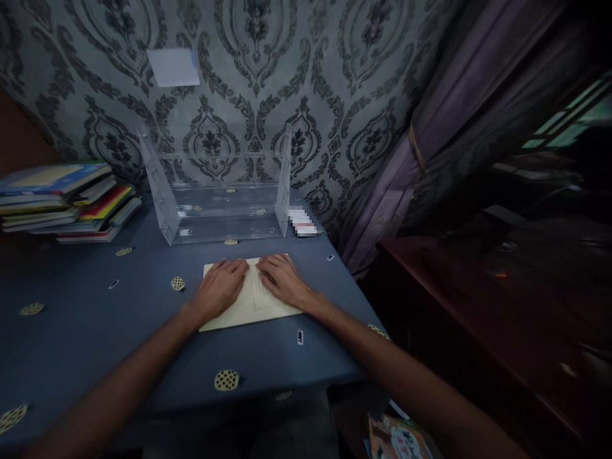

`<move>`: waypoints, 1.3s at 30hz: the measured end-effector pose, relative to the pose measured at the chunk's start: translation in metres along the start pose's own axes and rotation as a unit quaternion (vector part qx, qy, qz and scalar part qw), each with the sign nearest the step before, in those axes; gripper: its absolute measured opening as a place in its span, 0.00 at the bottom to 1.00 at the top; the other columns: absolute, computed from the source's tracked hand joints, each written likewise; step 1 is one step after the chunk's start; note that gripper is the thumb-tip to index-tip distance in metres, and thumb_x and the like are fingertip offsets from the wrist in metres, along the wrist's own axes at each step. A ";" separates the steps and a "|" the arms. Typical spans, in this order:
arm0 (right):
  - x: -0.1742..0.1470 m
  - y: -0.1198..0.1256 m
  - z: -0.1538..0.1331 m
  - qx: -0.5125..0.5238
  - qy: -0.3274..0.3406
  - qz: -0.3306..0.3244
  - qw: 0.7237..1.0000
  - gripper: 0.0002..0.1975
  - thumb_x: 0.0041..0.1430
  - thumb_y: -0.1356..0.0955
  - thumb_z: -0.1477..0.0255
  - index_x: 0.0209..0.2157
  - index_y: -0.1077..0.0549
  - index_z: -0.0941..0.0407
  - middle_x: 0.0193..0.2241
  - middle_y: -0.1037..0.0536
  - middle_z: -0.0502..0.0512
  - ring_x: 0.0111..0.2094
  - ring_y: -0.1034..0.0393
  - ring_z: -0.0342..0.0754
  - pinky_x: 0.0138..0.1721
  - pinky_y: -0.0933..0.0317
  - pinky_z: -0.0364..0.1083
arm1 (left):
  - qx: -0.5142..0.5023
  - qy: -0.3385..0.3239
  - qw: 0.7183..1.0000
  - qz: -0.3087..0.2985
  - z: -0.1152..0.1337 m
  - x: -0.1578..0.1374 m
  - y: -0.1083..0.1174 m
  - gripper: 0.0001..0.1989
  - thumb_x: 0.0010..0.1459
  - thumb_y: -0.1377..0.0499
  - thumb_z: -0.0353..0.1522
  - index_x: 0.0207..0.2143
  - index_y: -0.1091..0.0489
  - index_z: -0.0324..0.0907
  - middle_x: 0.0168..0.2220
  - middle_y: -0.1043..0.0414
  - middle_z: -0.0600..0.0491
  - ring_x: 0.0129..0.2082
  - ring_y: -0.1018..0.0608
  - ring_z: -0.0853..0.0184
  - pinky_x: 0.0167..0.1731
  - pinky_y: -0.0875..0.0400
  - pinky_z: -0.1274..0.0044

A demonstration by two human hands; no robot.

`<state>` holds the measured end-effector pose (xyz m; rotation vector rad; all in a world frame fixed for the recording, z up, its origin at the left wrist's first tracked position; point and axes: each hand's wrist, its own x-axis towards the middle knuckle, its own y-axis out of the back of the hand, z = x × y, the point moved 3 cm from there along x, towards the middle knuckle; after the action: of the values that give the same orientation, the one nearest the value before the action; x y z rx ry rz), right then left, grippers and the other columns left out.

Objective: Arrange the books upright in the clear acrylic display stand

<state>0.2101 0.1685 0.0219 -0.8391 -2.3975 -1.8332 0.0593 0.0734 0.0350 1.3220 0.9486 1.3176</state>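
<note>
A flat, pale yellow booklet or sheet (pixel 248 309) with faint print lies on the blue patterned tablecloth. On its left half rests my left hand (pixel 224 284), palm down, fingers laid on the surface. My right hand (pixel 283 280) lies the same way on the right half, its fingertips close to those of the left. Neither hand grips anything that I can see. Just beyond the far edge of the pale yellow item stands a clear plastic rack (pixel 224 223) with upright side panels.
A stack of books (pixel 71 201) sits at the back left. Beside the rack's right side lies a small blurred-out item (pixel 303 223). A purple curtain (pixel 396 185) hangs at the right, above a dark red surface (pixel 459 306). Below the table's front edge is a colourful book (pixel 396 437).
</note>
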 end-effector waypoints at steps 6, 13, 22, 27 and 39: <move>-0.005 0.006 0.033 0.045 -0.066 0.044 0.996 0.10 0.66 0.35 0.76 0.44 0.22 0.59 0.37 0.22 0.58 0.42 0.30 0.52 0.47 0.39 0.51 | 0.038 0.091 0.994 -0.045 -0.034 -0.008 0.014 0.18 0.70 0.55 0.33 0.46 0.26 0.43 0.45 0.21 0.45 0.43 0.19 0.55 0.40 0.26 0.67; -0.006 0.011 0.049 0.069 -0.085 0.078 0.991 0.10 0.64 0.35 0.79 0.39 0.21 0.60 0.31 0.25 0.54 0.35 0.30 0.48 0.39 0.38 0.45 | 0.037 0.101 0.992 -0.069 -0.044 -0.004 0.012 0.21 0.71 0.58 0.34 0.47 0.27 0.41 0.46 0.24 0.44 0.48 0.22 0.54 0.41 0.28 0.67; -0.006 0.013 0.060 0.112 -0.119 0.094 0.982 0.12 0.64 0.36 0.77 0.40 0.20 0.60 0.34 0.22 0.56 0.31 0.31 0.46 0.36 0.38 0.45 | 0.045 0.095 0.994 -0.024 -0.044 -0.007 0.009 0.20 0.71 0.58 0.33 0.48 0.27 0.40 0.46 0.24 0.42 0.46 0.24 0.54 0.41 0.27 0.65; -0.008 0.014 0.062 0.125 -0.122 0.104 0.979 0.12 0.64 0.36 0.75 0.40 0.19 0.59 0.34 0.21 0.56 0.33 0.30 0.47 0.38 0.37 0.45 | 0.045 0.011 0.998 0.035 -0.033 -0.010 0.008 0.17 0.71 0.55 0.33 0.47 0.27 0.41 0.43 0.24 0.44 0.44 0.24 0.55 0.47 0.29 0.64; -0.010 0.020 0.060 0.085 -0.134 0.104 0.982 0.12 0.64 0.36 0.72 0.32 0.21 0.58 0.28 0.23 0.54 0.30 0.32 0.46 0.33 0.43 0.44 | -0.001 -0.046 0.998 0.050 -0.017 -0.016 -0.007 0.18 0.72 0.55 0.36 0.53 0.29 0.42 0.56 0.27 0.43 0.56 0.26 0.56 0.60 0.36 0.57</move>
<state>0.2452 0.2218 0.0176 -1.3351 -2.4541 -1.4986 0.0413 0.0612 0.0236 1.4321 0.8261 1.3217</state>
